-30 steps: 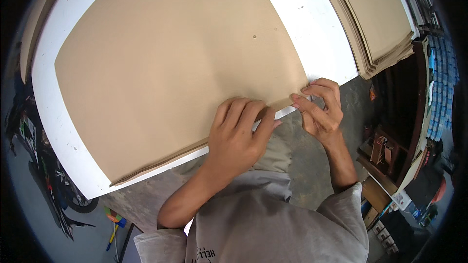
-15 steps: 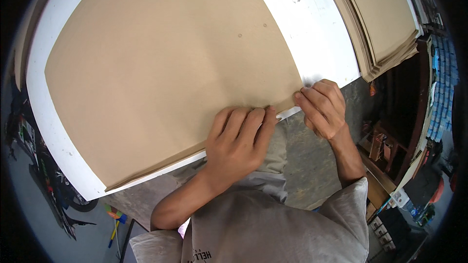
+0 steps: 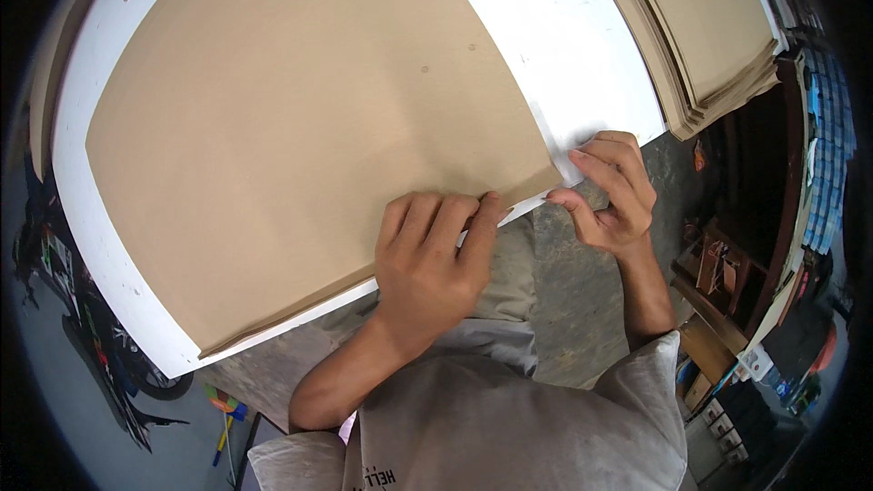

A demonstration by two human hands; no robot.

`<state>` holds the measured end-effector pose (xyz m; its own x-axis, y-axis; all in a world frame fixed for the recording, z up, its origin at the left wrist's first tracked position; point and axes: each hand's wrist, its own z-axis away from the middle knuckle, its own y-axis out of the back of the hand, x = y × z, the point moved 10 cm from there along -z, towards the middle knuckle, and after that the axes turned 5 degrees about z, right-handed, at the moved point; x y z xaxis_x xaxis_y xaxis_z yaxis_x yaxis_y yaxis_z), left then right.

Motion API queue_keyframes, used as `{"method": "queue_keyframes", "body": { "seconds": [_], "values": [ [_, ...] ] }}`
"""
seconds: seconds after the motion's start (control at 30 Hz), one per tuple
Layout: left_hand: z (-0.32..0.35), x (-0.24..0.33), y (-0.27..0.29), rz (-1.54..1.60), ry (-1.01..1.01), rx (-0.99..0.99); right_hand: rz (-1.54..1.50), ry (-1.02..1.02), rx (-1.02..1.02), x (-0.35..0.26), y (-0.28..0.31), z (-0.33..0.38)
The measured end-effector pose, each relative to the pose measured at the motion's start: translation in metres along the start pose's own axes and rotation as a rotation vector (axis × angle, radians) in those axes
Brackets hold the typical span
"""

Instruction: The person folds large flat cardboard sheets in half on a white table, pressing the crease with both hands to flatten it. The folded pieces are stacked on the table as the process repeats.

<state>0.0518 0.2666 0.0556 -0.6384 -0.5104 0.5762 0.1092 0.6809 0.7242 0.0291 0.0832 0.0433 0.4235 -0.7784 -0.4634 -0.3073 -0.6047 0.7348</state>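
Presently two hands: left hand [image 3: 427,259], right hand [image 3: 611,193]; one brown sheet [image 3: 300,127].

Near edge of the brown paper sheet [image 3: 300,145] partly covered by the left hand [image 3: 427,264]. Sheet's right corner hidden behind the fingers [image 3: 609,168] of the right hand [image 3: 609,195]. Stack of brown sheets [image 3: 709,27] cut off at the top edge. White surface [image 3: 564,45] cut off there too. Shelf clutter [image 3: 727,264] at right too small to identify.

A stack of brown paper sheets [image 3: 718,27] sits at the upper right on the white table [image 3: 582,45]. Dark shelving with clutter [image 3: 755,245] stands right; a motorcycle [image 3: 82,327] lower left.
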Motion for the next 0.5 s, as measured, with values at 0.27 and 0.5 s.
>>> {"method": "queue_keyframes", "body": {
  "seconds": [0.27, 0.5],
  "values": [
    [-0.003, 0.004, 0.002, -0.021, 0.017, 0.024, -0.073, -0.010, -0.031, -0.006, -0.006, -0.002],
    [-0.008, -0.001, -0.003, -0.053, 0.040, 0.029, -0.102, 0.034, -0.080, -0.014, -0.024, -0.024]
  ]
}}
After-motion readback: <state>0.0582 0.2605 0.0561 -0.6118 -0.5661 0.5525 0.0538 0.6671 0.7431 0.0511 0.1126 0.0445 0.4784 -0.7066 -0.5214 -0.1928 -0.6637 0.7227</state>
